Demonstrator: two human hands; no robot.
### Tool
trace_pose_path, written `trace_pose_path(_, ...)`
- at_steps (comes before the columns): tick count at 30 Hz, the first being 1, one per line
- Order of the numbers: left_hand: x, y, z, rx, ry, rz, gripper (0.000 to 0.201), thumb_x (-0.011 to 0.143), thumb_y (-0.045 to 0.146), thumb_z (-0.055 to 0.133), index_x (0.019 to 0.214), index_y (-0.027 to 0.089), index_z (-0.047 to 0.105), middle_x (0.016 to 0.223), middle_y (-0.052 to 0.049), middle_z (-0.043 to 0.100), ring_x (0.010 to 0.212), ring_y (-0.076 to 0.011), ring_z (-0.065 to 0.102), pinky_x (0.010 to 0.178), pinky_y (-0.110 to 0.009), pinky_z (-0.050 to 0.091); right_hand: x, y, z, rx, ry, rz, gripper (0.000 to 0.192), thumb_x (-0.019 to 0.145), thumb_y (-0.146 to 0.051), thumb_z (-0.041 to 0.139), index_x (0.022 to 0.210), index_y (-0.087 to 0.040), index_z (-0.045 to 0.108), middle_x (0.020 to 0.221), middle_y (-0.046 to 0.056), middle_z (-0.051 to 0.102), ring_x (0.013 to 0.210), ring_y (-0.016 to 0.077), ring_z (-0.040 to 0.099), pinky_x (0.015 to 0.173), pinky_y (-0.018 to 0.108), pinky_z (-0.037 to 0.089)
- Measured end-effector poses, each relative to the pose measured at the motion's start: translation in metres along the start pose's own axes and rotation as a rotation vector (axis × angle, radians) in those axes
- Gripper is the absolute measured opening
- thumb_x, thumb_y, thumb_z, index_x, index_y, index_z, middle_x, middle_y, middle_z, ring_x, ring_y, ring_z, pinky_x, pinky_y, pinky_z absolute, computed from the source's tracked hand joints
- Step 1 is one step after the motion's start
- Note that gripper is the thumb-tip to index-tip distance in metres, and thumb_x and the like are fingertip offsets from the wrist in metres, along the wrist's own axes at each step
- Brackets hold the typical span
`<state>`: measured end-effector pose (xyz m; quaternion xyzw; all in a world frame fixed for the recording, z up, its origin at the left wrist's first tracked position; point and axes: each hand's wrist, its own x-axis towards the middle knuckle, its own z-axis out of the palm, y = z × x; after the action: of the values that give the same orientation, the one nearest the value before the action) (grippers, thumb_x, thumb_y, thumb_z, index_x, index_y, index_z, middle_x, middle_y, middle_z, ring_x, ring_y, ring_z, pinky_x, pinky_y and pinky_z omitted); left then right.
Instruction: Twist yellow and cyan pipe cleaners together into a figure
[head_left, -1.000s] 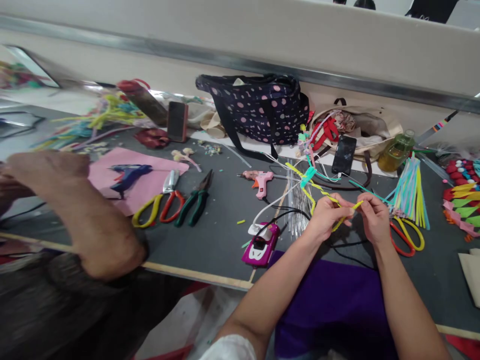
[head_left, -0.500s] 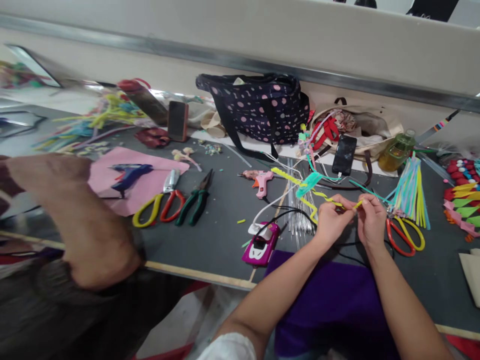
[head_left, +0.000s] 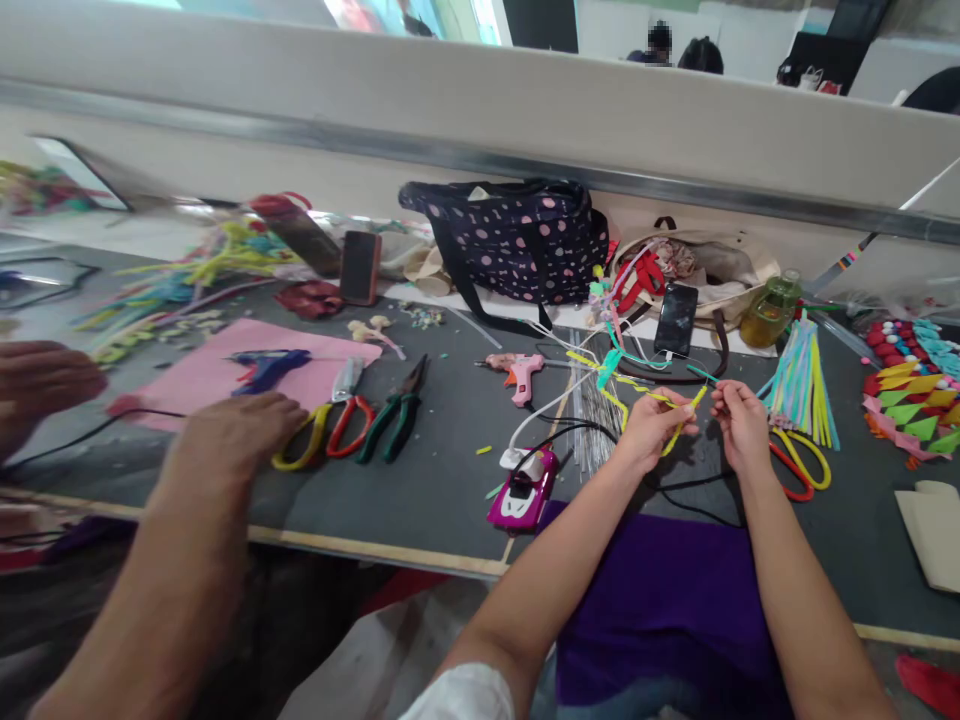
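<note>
Yellow pipe cleaner [head_left: 679, 425], pinched between my two hands above the counter [head_left: 442, 470].

I see a thin, fuzzy yellow stem, bent into a shallow V. Its near part sits in my left hand [head_left: 651, 430]; its far tip points toward two o'clock, close to my right hand [head_left: 739, 425]. Toward ten o'clock it runs on as a twisted yellow strand wound with a teal pipe cleaner [head_left: 609, 368], held off the counter, tilted up and away from me.
</note>
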<state>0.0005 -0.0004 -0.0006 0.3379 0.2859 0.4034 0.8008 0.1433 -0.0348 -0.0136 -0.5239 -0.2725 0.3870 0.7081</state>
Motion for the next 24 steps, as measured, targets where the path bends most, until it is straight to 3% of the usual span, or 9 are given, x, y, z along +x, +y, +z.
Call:
trace_pose_path(4, 0.004, -0.008, 0.000, -0.003, -0.035, -0.017, 0.036, 0.054, 0.022, 0.086, 0.075, 0.013, 0.058, 0.062, 0.002, 0.062, 0.060, -0.0114, 0.063, 0.064, -0.029, 0.057, -0.012, 0.006, -0.003, -0.052, -0.111, 0.029, 0.033, 0.073, -0.051, 0.069, 0.081, -0.020, 0.067, 0.073, 0.001, 0.063, 0.057, 0.0105, 0.051, 0.052, 0.022, 0.045)
trace_pose_path(9, 0.000, -0.018, 0.003, 0.064, -0.073, -0.056, 0.034, 0.059, 0.018, 0.084, 0.078, 0.011, 0.057, 0.062, 0.000, 0.063, 0.055, -0.0117, 0.063, 0.064, -0.029, 0.057, -0.032, 0.014, -0.013, -0.056, -0.095, -0.015, 0.035, 0.066, -0.049, 0.074, 0.083, -0.019, 0.067, 0.075, 0.000, 0.065, 0.061, 0.0116, 0.054, 0.053, 0.022, 0.043)
trace_pose_path(16, -0.032, -0.026, 0.008, 0.105, -0.134, -0.144, 0.026, 0.067, 0.013, 0.077, 0.087, 0.009, 0.061, 0.069, -0.007, 0.068, 0.061, -0.0151, 0.067, 0.063, -0.028, 0.057, -0.056, 0.023, -0.025, -0.006, -0.067, -0.062, 0.032, 0.062, -0.046, 0.077, 0.073, -0.017, 0.066, 0.062, -0.003, 0.061, 0.056, 0.0108, 0.052, 0.054, 0.023, 0.042)
trace_pose_path(24, -0.068, -0.041, 0.006, 0.157, -0.078, -0.131, 0.028, 0.066, -0.003, 0.070, 0.090, 0.009, 0.059, 0.071, -0.008, 0.070, 0.064, -0.0164, 0.069, 0.068, -0.030, 0.057, -0.088, 0.034, -0.036, 0.048, -0.090, -0.052, 0.038, 0.064, -0.049, 0.074, 0.085, -0.018, 0.071, 0.066, -0.001, 0.065, 0.054, 0.0116, 0.053, 0.053, 0.024, 0.044)
